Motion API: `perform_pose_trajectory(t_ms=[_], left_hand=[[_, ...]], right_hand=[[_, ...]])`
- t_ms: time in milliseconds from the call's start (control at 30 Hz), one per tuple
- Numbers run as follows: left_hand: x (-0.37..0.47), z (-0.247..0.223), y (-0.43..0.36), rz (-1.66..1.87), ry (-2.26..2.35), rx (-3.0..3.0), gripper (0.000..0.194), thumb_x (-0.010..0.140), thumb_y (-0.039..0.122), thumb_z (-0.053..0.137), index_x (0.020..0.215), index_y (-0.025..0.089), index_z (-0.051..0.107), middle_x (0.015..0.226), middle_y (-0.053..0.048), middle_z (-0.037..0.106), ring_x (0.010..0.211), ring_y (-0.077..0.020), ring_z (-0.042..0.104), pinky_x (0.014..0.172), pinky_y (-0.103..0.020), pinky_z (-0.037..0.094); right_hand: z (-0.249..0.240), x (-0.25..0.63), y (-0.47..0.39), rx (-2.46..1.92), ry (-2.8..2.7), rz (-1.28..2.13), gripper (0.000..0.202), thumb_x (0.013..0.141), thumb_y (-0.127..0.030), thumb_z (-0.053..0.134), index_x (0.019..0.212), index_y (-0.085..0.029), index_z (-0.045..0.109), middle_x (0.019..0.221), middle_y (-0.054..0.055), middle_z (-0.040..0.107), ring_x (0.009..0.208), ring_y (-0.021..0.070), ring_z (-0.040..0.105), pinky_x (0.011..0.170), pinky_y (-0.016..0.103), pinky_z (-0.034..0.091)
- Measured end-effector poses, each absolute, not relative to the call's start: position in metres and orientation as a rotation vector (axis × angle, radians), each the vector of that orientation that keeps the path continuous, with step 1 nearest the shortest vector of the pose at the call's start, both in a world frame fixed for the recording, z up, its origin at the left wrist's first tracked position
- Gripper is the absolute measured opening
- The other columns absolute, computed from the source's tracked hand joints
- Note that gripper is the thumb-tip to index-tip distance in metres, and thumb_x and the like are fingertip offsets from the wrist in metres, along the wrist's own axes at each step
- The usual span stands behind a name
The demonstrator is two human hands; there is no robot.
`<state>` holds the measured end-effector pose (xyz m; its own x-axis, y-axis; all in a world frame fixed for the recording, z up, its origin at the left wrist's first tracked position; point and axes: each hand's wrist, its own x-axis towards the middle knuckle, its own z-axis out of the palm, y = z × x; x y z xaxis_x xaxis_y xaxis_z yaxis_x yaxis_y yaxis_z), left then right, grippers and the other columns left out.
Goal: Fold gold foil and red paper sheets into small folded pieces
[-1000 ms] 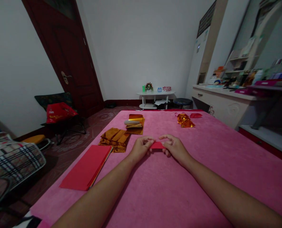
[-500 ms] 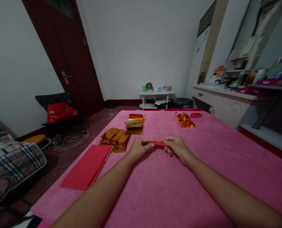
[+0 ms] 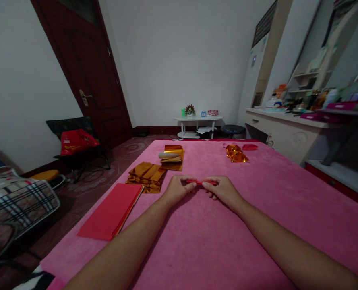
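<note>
Red paper strip point(image 3: 199, 183), narrow and held roughly level, spans the gap between 2 hands above the middle of the pink cloth point(image 3: 227, 241). Left hand point(image 3: 177, 191) pinches its left end between thumb and fingers; right hand point(image 3: 224, 190) pinches the other end the same way. It should prove very light, a little stiff along its length, yet easy to crease or tear, so a gentle grip near each end suits it. Left of the hands lie a red paper stack point(image 3: 109, 211) and gold foil sheets point(image 3: 147, 173).
</note>
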<state>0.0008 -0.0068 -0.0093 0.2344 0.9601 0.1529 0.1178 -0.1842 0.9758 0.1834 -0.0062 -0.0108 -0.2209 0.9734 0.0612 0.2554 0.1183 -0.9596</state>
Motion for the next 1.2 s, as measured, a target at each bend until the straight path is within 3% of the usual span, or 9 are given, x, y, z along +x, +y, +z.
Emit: perform_pose_trajectory(t_ms=[200,333,533,700,1100,1200], left_hand=[[0.004,-0.012,-0.004,1.123,1.105,1.503,0.032,0.066,0.012,0.056,0.095,0.005,0.069,0.065,-0.006,0.066,0.055,-0.0109,0.056,0.055,-0.021,0.041],[0.008,-0.011,-0.006,1.166,1.139,1.481,0.038,0.068,0.011,0.049,0.1,0.004,0.068,0.062,-0.006,0.066,0.055,-0.0113,0.056,0.054,-0.021,0.04],[0.014,-0.011,-0.012,1.204,1.257,1.671,0.036,0.072,0.014,0.044,0.096,0.008,0.071,0.068,-0.006,0.066,0.058,-0.0129,0.056,0.057,-0.023,0.043],[0.018,-0.012,-0.016,1.222,1.338,2.022,0.032,0.072,0.014,0.049,0.094,0.015,0.072,0.079,-0.006,0.068,0.071,-0.0146,0.058,0.068,-0.024,0.044],[0.017,-0.008,-0.02,1.196,1.484,2.122,0.033,0.072,0.01,0.049,0.093,0.018,0.073,0.081,-0.005,0.071,0.072,-0.0154,0.06,0.07,-0.024,0.044],[0.016,-0.008,-0.019,1.18,1.471,2.134,0.025,0.076,0.017,0.052,0.09,0.018,0.073,0.08,-0.004,0.071,0.072,-0.0154,0.06,0.068,-0.024,0.043]], right_hand=[[-0.009,0.177,-0.01,-1.228,-1.67,1.004,0.032,0.071,-0.026,0.061,0.1,-0.013,0.066,0.064,0.0,0.062,0.049,0.0092,0.055,0.046,0.019,0.044],[-0.009,0.175,-0.011,-1.252,-1.756,0.727,0.033,0.075,-0.029,0.058,0.103,-0.013,0.066,0.075,0.005,0.068,0.056,0.014,0.06,0.055,0.026,0.049],[-0.008,0.176,-0.013,-1.321,-1.895,0.33,0.025,0.079,-0.03,0.054,0.095,-0.018,0.069,0.09,0.007,0.07,0.077,0.0187,0.063,0.072,0.028,0.047],[-0.006,0.171,-0.018,-1.437,-1.953,0.117,0.019,0.074,-0.027,0.057,0.089,-0.024,0.068,0.09,0.004,0.067,0.079,0.018,0.061,0.071,0.026,0.043],[-0.014,0.181,-0.004,-1.395,-1.862,0.259,0.018,0.074,-0.021,0.054,0.083,-0.02,0.069,0.081,0.004,0.067,0.075,0.0165,0.06,0.07,0.026,0.044],[-0.014,0.18,-0.005,-1.347,-1.911,0.176,0.018,0.075,-0.019,0.052,0.08,-0.019,0.069,0.079,0.004,0.067,0.072,0.0164,0.059,0.068,0.026,0.044]])
